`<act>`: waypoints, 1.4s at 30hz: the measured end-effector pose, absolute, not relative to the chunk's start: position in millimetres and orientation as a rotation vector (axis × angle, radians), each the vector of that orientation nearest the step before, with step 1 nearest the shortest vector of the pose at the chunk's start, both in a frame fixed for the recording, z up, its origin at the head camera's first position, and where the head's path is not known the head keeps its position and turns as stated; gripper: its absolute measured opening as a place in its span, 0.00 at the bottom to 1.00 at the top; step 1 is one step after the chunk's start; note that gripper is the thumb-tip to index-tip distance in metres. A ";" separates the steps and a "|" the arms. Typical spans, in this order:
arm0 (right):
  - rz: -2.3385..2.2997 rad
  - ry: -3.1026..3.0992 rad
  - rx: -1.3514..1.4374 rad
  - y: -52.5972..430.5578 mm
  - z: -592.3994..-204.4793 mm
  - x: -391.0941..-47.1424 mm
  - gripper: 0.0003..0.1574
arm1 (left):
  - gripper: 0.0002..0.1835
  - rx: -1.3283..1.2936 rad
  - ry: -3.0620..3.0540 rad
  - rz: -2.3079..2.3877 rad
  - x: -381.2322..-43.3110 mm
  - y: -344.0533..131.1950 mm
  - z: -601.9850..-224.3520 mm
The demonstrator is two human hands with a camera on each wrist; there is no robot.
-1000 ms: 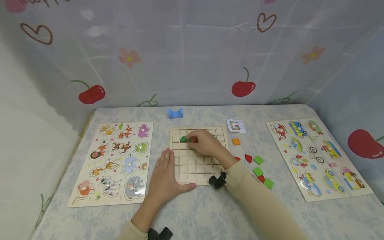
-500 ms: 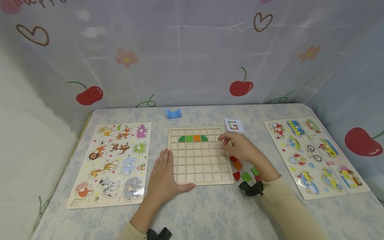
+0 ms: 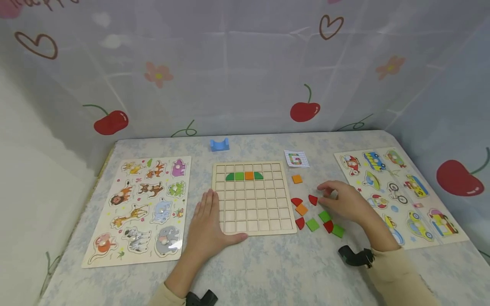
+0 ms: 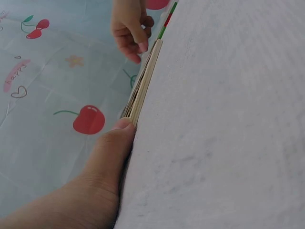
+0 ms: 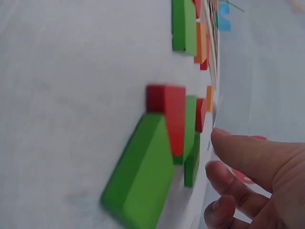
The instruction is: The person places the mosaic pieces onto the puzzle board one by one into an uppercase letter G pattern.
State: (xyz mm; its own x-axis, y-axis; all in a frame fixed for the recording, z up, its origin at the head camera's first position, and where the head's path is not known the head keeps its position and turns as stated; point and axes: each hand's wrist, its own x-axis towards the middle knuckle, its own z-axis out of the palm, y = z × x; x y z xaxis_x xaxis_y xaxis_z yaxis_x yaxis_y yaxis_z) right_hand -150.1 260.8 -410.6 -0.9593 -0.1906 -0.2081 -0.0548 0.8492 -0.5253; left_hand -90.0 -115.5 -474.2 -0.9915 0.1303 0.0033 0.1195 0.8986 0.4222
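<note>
Right grip (image 3: 343,202) loosely parted, holding nothing, beside red wedge (image 3: 312,199).
Left grip (image 3: 206,226) extended, against board (image 3: 250,205): flat, pale, gridded, four pieces (image 3: 240,176) in row.

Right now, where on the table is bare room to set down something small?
Bare: on the near side of the grid board, between the left sleeve and right sleeve; also between the pattern card and the vehicle puzzle. Crowded: right of that board, where red pieces, green pieces and orange pieces lie beside the right grip.
</note>
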 end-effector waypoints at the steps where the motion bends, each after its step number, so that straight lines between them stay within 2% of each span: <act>1: -0.763 2.777 -0.174 263.1 -411.0 -149.3 0.22 | 0.81 0.199 3.040 0.670 -89.9 -115.6 -474.2; 7: -0.682 2.761 -0.058 271.1 -413.8 -145.8 0.27 | 0.81 0.205 3.053 0.682 -89.3 -115.8 -474.4; 11: -0.699 2.741 -0.040 273.1 -415.4 -144.3 0.23 | 0.81 0.198 3.039 0.681 -88.9 -115.6 -474.2; 16: -0.782 2.703 -0.148 275.2 -418.0 -146.0 0.15 | 0.81 0.189 3.031 0.691 -88.9 -114.7 -473.5; 25: -0.916 2.666 -0.211 272.0 -414.3 -160.2 0.12 | 0.80 0.190 3.046 0.680 -88.2 -114.5 -473.0; 42: -1.171 2.550 -0.402 157.9 -414.3 -200.9 0.11 | 0.80 0.193 3.033 0.702 -87.7 -114.2 -472.4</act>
State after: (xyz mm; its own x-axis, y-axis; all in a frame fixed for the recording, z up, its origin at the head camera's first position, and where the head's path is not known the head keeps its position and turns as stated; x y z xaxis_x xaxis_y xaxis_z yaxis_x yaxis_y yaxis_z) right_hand -200.9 157.9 -414.3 -0.9139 -0.3741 -0.1576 -0.1243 0.6275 -0.7686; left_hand -87.7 -114.2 -472.4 -0.9921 0.1254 0.0057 0.1152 0.8910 0.4392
